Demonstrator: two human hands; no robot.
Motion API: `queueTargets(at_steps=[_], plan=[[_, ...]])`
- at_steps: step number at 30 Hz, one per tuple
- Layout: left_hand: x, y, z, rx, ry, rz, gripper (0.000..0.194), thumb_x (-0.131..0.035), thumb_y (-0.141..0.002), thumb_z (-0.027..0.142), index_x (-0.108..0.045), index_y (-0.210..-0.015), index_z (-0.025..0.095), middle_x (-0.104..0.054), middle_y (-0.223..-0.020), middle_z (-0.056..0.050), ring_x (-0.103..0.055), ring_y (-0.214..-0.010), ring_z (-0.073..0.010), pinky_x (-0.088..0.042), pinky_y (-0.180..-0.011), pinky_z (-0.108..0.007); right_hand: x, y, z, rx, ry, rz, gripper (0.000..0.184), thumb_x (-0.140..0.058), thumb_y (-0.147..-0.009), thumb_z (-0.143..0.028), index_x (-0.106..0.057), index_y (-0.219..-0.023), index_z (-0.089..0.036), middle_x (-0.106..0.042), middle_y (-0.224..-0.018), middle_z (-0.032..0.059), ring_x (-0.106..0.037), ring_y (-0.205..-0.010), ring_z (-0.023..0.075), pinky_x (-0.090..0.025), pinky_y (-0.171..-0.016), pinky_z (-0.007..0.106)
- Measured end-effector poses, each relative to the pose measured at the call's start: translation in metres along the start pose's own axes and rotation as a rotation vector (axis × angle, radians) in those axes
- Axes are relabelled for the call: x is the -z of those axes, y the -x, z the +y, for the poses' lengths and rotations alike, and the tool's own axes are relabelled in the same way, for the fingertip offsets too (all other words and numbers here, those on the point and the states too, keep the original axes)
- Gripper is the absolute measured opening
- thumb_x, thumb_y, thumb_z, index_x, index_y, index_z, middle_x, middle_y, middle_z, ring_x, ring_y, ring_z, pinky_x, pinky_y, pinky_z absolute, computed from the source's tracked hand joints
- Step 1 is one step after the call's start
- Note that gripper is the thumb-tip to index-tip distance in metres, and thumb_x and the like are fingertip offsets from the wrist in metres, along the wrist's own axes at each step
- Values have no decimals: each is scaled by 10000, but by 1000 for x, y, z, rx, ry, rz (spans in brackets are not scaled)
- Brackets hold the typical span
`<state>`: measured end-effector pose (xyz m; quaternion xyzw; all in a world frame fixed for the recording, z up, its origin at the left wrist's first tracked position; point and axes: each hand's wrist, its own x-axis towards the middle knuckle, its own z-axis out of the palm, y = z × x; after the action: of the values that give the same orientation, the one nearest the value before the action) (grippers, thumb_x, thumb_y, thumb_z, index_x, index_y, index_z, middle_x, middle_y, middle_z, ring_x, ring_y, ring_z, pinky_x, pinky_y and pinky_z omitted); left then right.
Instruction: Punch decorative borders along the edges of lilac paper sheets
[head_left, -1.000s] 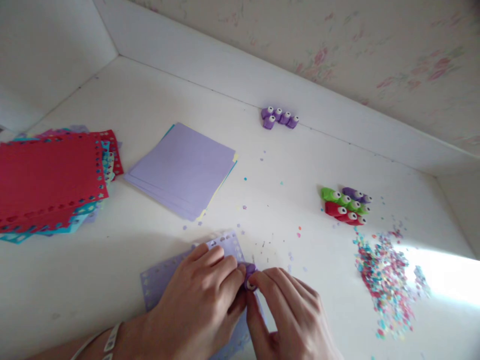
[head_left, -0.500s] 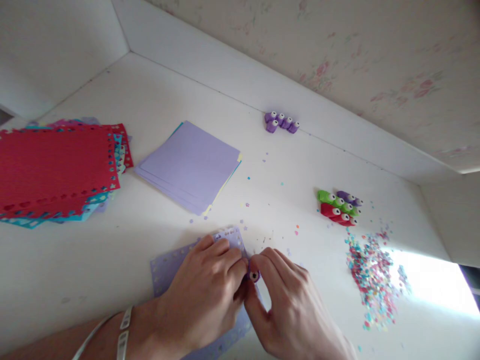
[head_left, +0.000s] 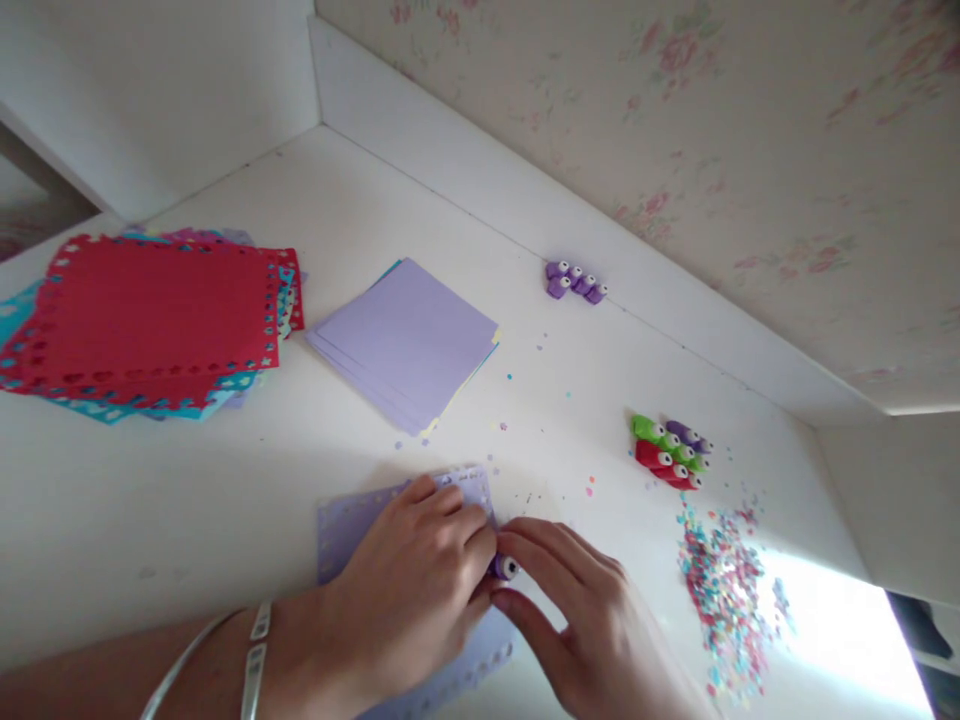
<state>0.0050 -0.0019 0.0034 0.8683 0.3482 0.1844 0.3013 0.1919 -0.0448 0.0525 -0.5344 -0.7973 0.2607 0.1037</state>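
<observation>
A lilac paper sheet (head_left: 352, 535) with shapes punched along its edges lies under my left hand (head_left: 424, 575). The left fingers are curled closed over the sheet's right side, hiding part of it. At that edge sits a small purple craft punch (head_left: 506, 567) with a white round end. Thumb and fingers of my right hand (head_left: 581, 605) close around the punch from the right, its end showing between them. My left fingertips are tucked against the punch's other side, and their exact hold is hidden.
Punched red and blue sheets (head_left: 165, 310) are piled at the left. Beside them lies a stack of plain lilac paper (head_left: 412, 345). Purple punches (head_left: 574, 282) stand by the back board; green, red and purple punches (head_left: 670, 452) stand right, near a confetti heap (head_left: 724, 595).
The view has shifted and tilted a little. The punch's white end has turned more to the right, and my right fingers are spread slightly wider around it. My left hand stays on the sheet.
</observation>
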Motion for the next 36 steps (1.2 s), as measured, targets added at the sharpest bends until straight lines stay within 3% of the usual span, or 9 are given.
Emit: queueTargets(at_steps=[4,11,17,25,28,31,36], plan=[[4,0,-2,36,-28,-35,143,-704,-838,328,-634,-915,230,-669,-882,2,-615,-896,-263,-432,-884,-494,-3,4,7,1,-17,31,253,-536,-954,-196,-605,-1196,-230,-681,-1119,73,-662,-959,190,-582,-805,332],[5,0,-3,35,-35,-45,185,-716,-828,298,-644,-985,233,-670,-944,-12,-611,-949,-268,-419,-931,-490,2,20,14,-29,4,88,236,-555,-947,-182,-632,-1162,-242,-693,-1105,60,-667,-936,188,-584,-788,339],[11,-2,-3,31,-2,-47,237,-744,-807,274,-646,-1020,234,-655,-972,-13,-595,-951,-259,-449,-905,-459,7,31,30,-62,21,202,278,-550,-951,-166,-622,-1205,-253,-670,-1193,52,-654,-1047,180,-574,-874,308],[4,1,-9,-67,-114,39,276,-692,-812,186,-634,-1078,234,-660,-1026,-41,-614,-958,-272,-468,-867,-458,21,34,49,-247,-93,355,201,-554,-950,-246,-716,-1057,-299,-712,-1096,12,-689,-969,181,-596,-827,317],[2,1,-11,-104,-139,50,282,-703,-800,200,-637,-1071,235,-668,-1004,-37,-627,-929,-275,-473,-848,-466,39,33,73,-315,-103,513,167,-601,-910,-294,-744,-997,-298,-731,-1057,10,-686,-987,206,-590,-844,349],[2,1,-10,-97,-136,31,259,-688,-819,208,-638,-1071,243,-668,-991,-29,-630,-924,-273,-474,-849,-477,69,30,111,-414,-11,673,189,-641,-858,-360,-756,-978,-272,-743,-1040,27,-699,-950,237,-582,-832,379],[2,0,-10,-67,-119,-8,224,-667,-839,221,-640,-1060,251,-661,-989,-26,-624,-931,-276,-473,-847,-497,121,16,169,-482,308,552,209,-582,-858,-347,-765,-924,-273,-765,-964,24,-714,-905,254,-554,-823,377]])
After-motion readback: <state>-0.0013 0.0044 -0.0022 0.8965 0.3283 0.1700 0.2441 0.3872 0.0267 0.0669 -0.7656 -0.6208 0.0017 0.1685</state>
